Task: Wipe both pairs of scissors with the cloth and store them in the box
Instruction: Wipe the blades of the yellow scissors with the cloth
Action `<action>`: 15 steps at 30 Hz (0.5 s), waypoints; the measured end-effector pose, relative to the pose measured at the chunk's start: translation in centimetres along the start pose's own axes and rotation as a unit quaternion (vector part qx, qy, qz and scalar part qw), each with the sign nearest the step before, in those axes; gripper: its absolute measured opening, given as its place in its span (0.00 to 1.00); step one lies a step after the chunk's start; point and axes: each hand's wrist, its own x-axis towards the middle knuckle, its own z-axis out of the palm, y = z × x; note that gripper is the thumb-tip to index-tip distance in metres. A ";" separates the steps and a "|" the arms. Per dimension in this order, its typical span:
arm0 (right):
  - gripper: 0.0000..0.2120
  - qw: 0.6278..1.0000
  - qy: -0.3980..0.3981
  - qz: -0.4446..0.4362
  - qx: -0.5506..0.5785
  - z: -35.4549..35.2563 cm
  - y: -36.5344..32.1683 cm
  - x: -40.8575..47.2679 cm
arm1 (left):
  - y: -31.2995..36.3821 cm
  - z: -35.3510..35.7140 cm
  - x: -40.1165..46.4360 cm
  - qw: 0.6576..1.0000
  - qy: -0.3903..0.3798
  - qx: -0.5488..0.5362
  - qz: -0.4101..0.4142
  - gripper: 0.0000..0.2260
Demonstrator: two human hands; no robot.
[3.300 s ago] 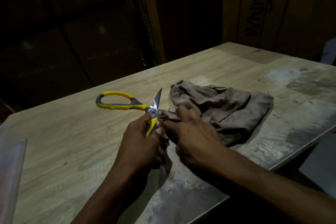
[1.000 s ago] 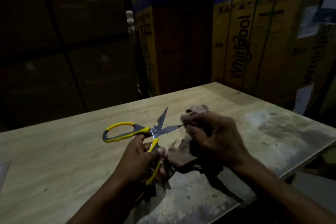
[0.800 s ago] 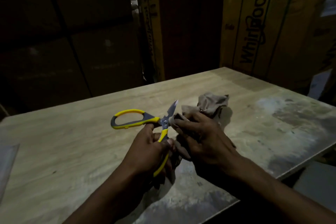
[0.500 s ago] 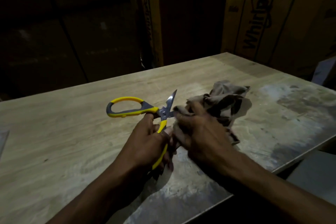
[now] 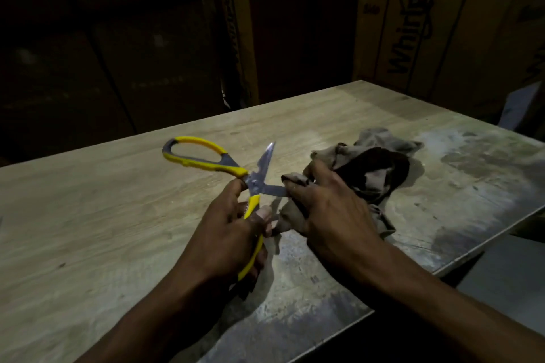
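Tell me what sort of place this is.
Probably a warehouse or appliance stockroom. Tall brown cardboard cartons printed with "Whirlpool" stand stacked close behind a worn, stained wooden worktable, more dark boxes rise to the left, and the lighting is dim.

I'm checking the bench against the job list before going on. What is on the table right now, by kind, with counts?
Yellow-and-grey handled steel scissors, blades open, gripped by the left hand: 1
Crumpled grey-brown cloth, pinched over one blade by the right hand: 1
Total: 2
A second pair of scissors and a storage box are not in view.
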 end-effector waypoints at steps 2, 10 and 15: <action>0.24 0.999 0.004 -0.011 0.050 0.4 0.0 -0.6 | 0.4 0.0 0.4 1.000 0.011 -0.007 0.003 0.20; 0.06 0.939 0.028 -0.037 0.340 -4.9 4.3 1.3 | 1.2 -1.3 0.5 0.998 -0.030 -0.031 -0.035 0.18; 0.04 0.943 -0.039 -0.048 0.328 -4.2 2.8 2.6 | 1.4 -1.0 0.3 0.997 -0.074 0.008 -0.028 0.19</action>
